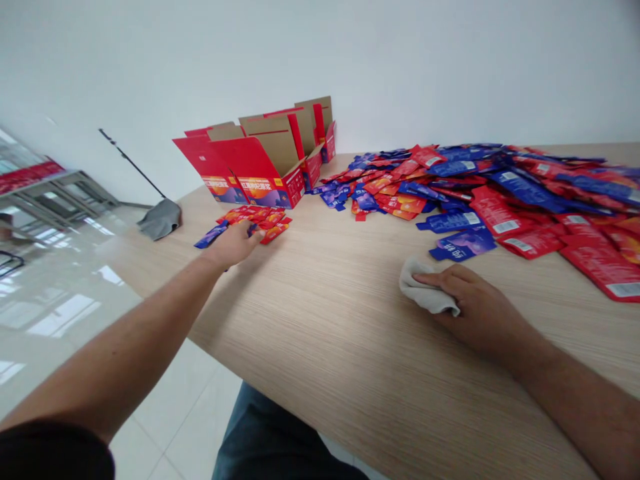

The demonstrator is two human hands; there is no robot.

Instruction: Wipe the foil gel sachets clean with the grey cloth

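Observation:
My left hand (236, 244) reaches to a small group of red and blue sachets (245, 215) at the table's left part. Its fingers are closed, and a bit of blue sachet (251, 231) shows between thumb and fingers; most of that sachet is hidden under the hand. My right hand (473, 303) grips a folded whitish cloth (425, 290), pressed against the wooden tabletop. Just beyond the cloth lies a blue spouted sachet (463, 245), at the near edge of a large heap of red and blue sachets (450, 173).
Several open red cartons (270, 173) stand at the back left against the wall. A grey cloth-like thing on a thin black pole (160, 219) is at the table's left end. The table's front edge (240, 367) runs above my legs. Metal-framed furniture (60, 193) stands farther left.

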